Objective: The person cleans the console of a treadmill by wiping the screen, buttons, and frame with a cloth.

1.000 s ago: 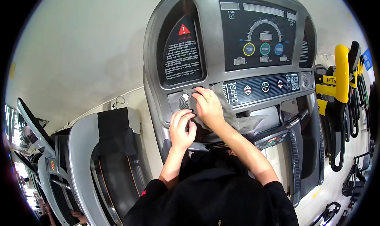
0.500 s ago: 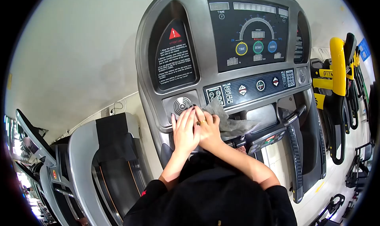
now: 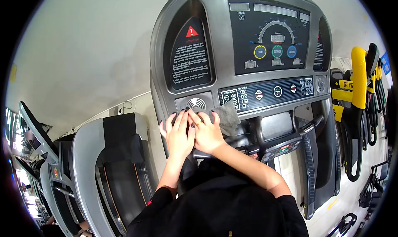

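Note:
Near the lower left corner of the treadmill console (image 3: 224,81), both hands lie side by side just below the round speaker grille (image 3: 195,104). My right hand (image 3: 206,133), with a ring on one finger, holds a grey cloth (image 3: 228,119) against the console edge; much of the cloth sticks out to its right, below the program buttons, and the rest is hidden under the fingers. My left hand (image 3: 178,134) touches the right at the fingertips, its fingers spread and bent over the edge. No object shows in it.
A second treadmill (image 3: 89,154) stands to the left, with more machines beyond it. The console's display (image 3: 271,36) is above the hands, and a handlebar (image 3: 311,125) is at its right. Yellow and black equipment (image 3: 358,79) stands farther right. A pale wall (image 3: 91,50) is behind.
Both hands have moved down and slightly left from over the speaker, which is now uncovered. The cloth has moved with the right hand and looks more bunched. The view shifted slightly.

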`<state>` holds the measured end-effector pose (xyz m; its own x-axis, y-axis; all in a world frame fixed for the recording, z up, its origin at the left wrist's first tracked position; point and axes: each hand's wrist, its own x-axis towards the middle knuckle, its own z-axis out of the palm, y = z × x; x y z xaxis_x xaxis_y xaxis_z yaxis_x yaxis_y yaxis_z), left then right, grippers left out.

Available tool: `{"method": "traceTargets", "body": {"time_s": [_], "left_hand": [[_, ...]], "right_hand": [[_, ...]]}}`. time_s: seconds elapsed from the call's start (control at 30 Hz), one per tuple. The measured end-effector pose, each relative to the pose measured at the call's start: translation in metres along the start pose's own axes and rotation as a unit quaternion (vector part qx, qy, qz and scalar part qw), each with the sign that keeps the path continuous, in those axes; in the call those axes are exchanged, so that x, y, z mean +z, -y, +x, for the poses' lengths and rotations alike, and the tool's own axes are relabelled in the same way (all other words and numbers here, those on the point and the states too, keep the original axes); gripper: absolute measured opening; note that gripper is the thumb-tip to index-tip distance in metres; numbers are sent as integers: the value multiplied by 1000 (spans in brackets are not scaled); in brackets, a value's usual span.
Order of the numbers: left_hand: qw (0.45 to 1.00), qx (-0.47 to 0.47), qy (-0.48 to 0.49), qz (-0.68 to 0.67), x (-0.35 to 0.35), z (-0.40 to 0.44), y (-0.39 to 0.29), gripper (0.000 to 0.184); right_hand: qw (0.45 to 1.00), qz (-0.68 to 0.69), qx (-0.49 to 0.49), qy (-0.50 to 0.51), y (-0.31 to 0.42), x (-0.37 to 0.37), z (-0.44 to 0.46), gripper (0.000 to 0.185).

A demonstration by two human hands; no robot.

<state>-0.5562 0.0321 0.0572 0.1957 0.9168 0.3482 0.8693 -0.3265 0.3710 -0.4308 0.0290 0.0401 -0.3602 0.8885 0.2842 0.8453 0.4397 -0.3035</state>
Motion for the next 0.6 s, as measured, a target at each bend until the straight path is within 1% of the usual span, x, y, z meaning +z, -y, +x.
{"method": "traceTargets", "body": {"time_s": [0.03, 0.1, 0.13, 0.17, 0.23, 0.27, 0.37, 0.47, 0.57, 0.6], "left_hand": [[1000, -1, 8, -4, -1, -4, 0, 43], [1000, 15, 10, -6, 4, -12, -6, 44], [1000, 20, 17, -10, 8, -15, -10, 47], [999, 21, 23, -11, 12, -17, -13, 49], [999, 19, 30, -15, 13, -12, -22, 49], [999, 18, 31, -17, 14, -9, -25, 49], [999, 22, 30, -19, 17, 6, -33, 49], [1000, 17, 25, -2, 15, 19, -32, 49], [999, -5, 35, 1, 8, 23, -26, 50], [999, -10, 36, 1, 7, 21, -24, 51]], "right_hand": [[1000, 0, -1, -1, 1, 2, -5, 65], [999, 4, 28, -18, 0, 7, -16, 61], [998, 1, 41, -40, 1, 9, -20, 57], [998, 0, 41, -40, -1, 12, -23, 57], [993, -63, 42, -89, -7, 13, -27, 56], [993, -51, 44, -92, -12, 11, -28, 55], [995, -28, 66, -70, -16, -4, -18, 57], [995, -55, 67, -45, -18, -10, -1, 58], [996, -52, 39, -54, -17, -8, 7, 58], [997, -50, 36, -47, -17, -3, 7, 61]]}}
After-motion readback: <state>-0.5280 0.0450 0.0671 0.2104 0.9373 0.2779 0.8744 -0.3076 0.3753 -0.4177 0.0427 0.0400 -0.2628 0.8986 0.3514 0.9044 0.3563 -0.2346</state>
